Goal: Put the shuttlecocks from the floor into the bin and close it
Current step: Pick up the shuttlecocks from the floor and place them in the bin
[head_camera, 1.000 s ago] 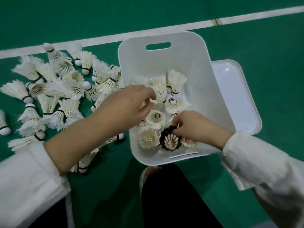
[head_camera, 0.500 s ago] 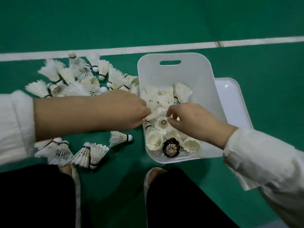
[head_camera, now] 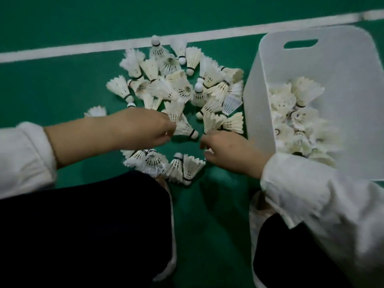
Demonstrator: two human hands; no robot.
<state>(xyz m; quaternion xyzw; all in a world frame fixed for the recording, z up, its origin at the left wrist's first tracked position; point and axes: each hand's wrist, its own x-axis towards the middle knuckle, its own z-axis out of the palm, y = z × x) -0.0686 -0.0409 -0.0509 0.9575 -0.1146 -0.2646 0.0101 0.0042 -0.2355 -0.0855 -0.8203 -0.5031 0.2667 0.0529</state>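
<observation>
Both hands are down among the loose shuttlecocks, a big heap on the green floor, just left of the white bin and on the near side of the white line. The left hand has its fingertips closed on the feather skirt of the middle shuttlecock, a light pinch by the look of it, with the cork pointing right toward the bin. The right hand is low beside it with fingers curled and a scrap of white beneath them, but through the blur I cannot tell whether it holds anything. The bin stands open, the binned shuttlecocks lie in a loose layer inside, and no lid is in view. With so many left on the floor, I'd judge this is well short of halfway. To do this step well, grip at the cork or the base of the skirt so the feathers aren't crushed. Gather a few per hand, starting with the near row. Carry them over the bin's left wall and release low rather than tossing, so none bounce out.
</observation>
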